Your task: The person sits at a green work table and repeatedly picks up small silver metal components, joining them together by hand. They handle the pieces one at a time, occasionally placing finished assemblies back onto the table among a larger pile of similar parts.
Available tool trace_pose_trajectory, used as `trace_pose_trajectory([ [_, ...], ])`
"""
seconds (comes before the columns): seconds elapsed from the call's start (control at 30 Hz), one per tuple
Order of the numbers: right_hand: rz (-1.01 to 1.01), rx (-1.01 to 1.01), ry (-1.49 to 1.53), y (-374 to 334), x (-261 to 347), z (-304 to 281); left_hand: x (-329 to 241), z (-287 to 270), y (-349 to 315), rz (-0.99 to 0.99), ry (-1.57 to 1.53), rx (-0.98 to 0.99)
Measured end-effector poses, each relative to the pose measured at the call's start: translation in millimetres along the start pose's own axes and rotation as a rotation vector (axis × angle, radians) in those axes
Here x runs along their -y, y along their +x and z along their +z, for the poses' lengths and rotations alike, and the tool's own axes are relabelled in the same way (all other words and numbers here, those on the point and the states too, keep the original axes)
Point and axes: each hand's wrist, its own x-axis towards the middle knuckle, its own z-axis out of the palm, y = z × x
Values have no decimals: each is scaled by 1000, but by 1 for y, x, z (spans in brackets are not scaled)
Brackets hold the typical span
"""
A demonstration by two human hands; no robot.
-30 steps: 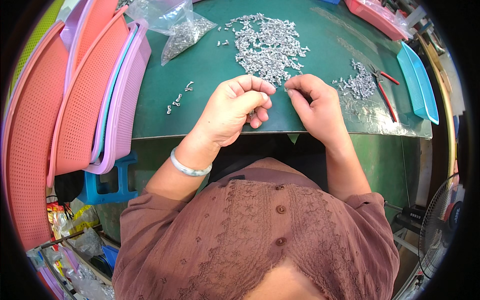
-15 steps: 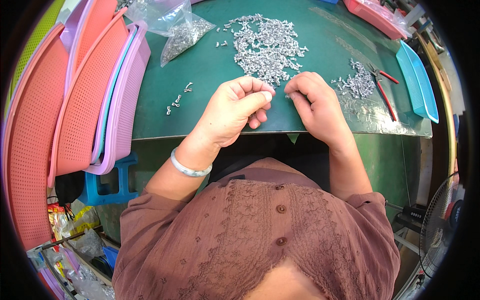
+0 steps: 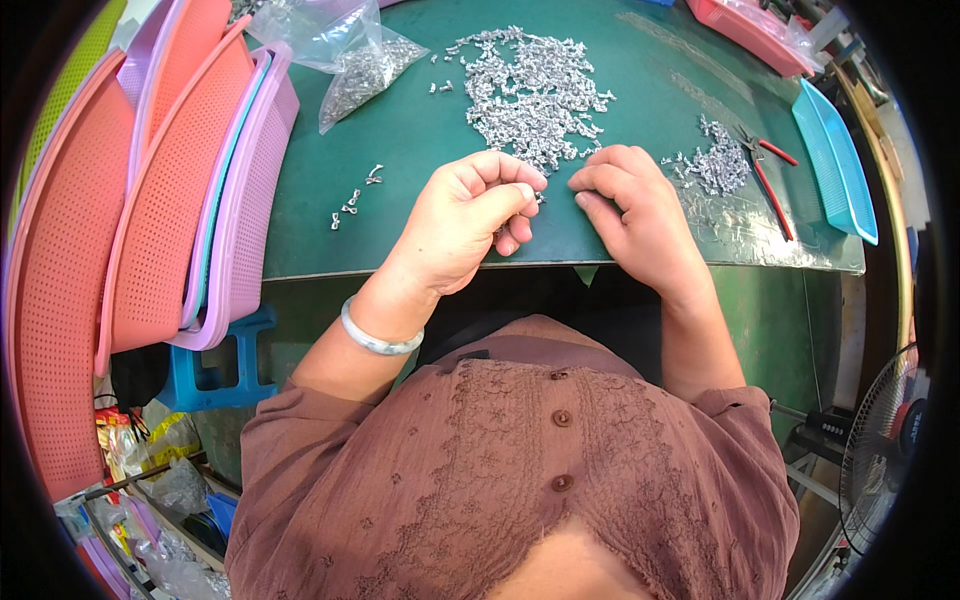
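My left hand (image 3: pixel 475 205) is closed above the table's near edge, thumb pressed against the bent fingers. A small silver metal piece (image 3: pixel 540 198) shows at its fingertips. To the right, my right hand (image 3: pixel 630 205) has curled fingers, with a slight gap between thumb and forefinger and no piece visible there. Just beyond both hands spreads a large heap of small silver metal pieces (image 3: pixel 530 90). Several similar pieces, some linked together (image 3: pixel 350 203), lie left of my left hand. A smaller heap of pieces (image 3: pixel 718 165) lies right of my right hand.
Red-handled pliers (image 3: pixel 768 190) lie beside the smaller heap, near a blue basket (image 3: pixel 835 165). A plastic bag of metal pieces (image 3: pixel 370 75) rests at the back left. Stacked pink and purple baskets (image 3: pixel 180 190) stand along the left. A fan (image 3: pixel 880 450) is at the lower right.
My right hand has drawn slightly away to the right, and the tiny piece at its fingertips no longer shows. A silver piece now shows at my left fingertips.
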Motion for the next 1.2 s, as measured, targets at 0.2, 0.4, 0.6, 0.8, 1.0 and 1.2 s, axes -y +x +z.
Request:
trace_pose_trajectory([
  [0.2,-1,31,13,3,8,10,1,-3,-1,2,-51,-20],
  [0.4,-25,13,10,6,11,18,1,-2,-1,9,-43,-16],
  [0.6,26,36,67,6,9,16,1,-1,-1,14,-23,-20],
  [0.8,16,5,73,4,10,14,1,-2,-2,24,-24,-26],
  [1.0,-7,45,2,6,15,18,1,-2,-2,26,-42,-22],
  [1.2,12,-4,64,2,6,14,1,-2,-3,15,-41,-33],
])
